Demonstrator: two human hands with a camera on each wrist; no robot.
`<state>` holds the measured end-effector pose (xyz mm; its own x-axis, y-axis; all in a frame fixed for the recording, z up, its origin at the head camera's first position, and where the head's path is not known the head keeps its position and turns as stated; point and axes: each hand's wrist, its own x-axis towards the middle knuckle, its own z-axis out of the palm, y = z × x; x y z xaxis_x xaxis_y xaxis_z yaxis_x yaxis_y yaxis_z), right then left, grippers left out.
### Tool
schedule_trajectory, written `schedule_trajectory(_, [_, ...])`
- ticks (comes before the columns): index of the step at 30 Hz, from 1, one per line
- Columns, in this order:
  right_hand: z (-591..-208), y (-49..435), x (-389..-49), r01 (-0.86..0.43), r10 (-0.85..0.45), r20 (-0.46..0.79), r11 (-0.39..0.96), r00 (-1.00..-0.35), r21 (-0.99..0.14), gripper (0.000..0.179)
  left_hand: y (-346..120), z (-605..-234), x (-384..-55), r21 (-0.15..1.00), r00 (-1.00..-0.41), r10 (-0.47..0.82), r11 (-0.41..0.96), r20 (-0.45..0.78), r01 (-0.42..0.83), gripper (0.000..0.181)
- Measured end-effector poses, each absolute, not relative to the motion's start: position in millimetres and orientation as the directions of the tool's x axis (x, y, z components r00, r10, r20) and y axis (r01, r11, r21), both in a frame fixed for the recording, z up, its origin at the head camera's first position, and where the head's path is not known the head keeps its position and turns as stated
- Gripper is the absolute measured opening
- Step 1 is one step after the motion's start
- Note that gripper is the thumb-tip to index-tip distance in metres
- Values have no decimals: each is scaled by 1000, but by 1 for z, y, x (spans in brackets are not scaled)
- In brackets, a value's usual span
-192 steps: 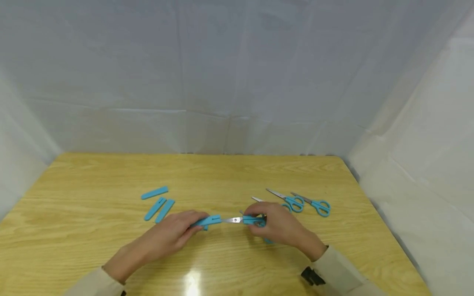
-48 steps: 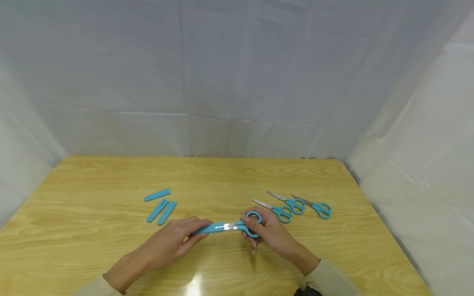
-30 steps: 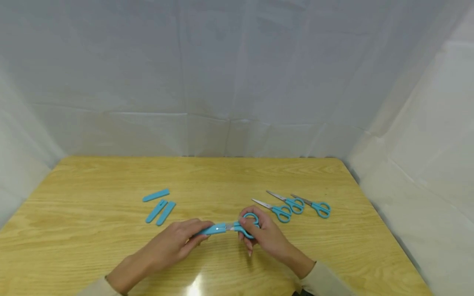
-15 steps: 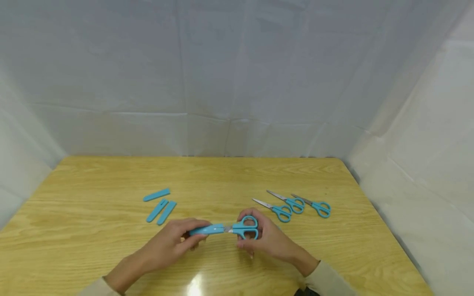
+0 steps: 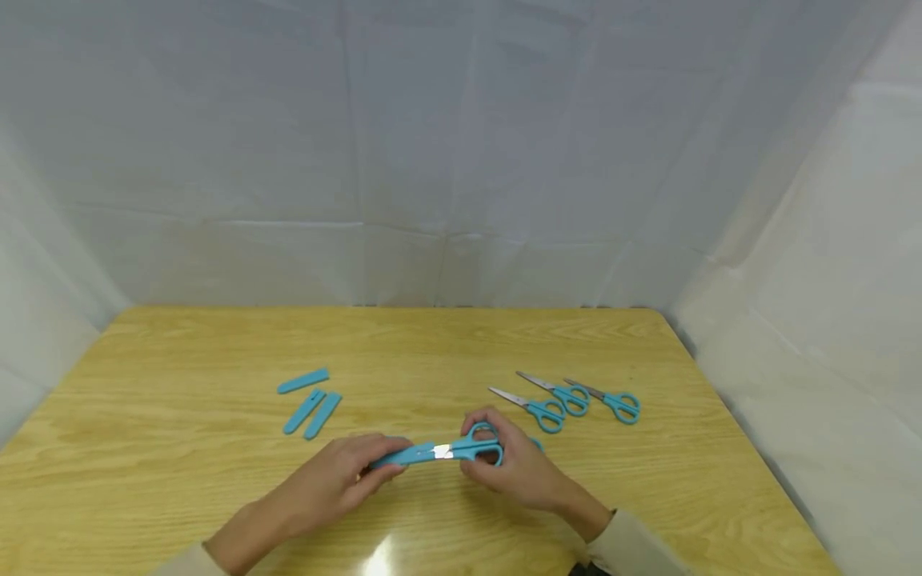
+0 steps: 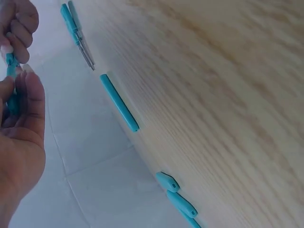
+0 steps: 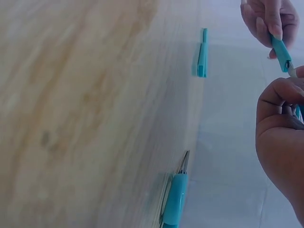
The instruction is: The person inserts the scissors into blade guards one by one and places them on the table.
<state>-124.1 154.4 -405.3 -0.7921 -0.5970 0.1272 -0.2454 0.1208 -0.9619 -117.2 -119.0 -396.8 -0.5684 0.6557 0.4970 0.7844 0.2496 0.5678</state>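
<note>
In the head view my left hand pinches a light blue blade cover between thumb and fingers. My right hand grips a pair of blue-handled scissors at the finger loops. Their blades point left into the cover, and a short strip of bright metal shows between cover and handles. Both are held above the table. The right wrist view shows the mouth of the cover facing the scissors; my fingers hide most of the handles there. A small blue bit peeks out behind my right hand.
Three loose blue covers lie at left: one alone, two side by side. Three scissors with bare blades lie grouped at right, tips leftward. The wooden table ends at pale sheeting behind.
Over several seconds the blades have gone deeper into the cover, so less metal shows. My right hand has shifted its grip from the handles' middle to the finger loops.
</note>
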Motion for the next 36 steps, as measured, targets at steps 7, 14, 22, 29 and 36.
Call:
schedule_trajectory(7, [-408,147,-123,-206,-630,127,53,-766,-977,29,-114,-401,-115,467,-493,634,226,596,855,21])
schedule_trajectory(14, [-407,139,-123,-162,-630,98,45,-771,-986,31,-108,-401,-115,503,-520,624,225,584,834,21])
schedule_trajectory(22, [-401,141,-124,-357,-559,158,267,-814,-895,20,-109,-395,-118,598,-609,634,273,477,753,18])
schedule_trajectory(29, [-396,148,-121,-463,-524,200,437,-828,-771,18,-102,-394,-119,662,-676,629,322,385,677,20])
schedule_trajectory(36, [-395,152,-119,-410,-521,158,414,-839,-813,14,-100,-396,-118,701,-732,599,368,325,611,30])
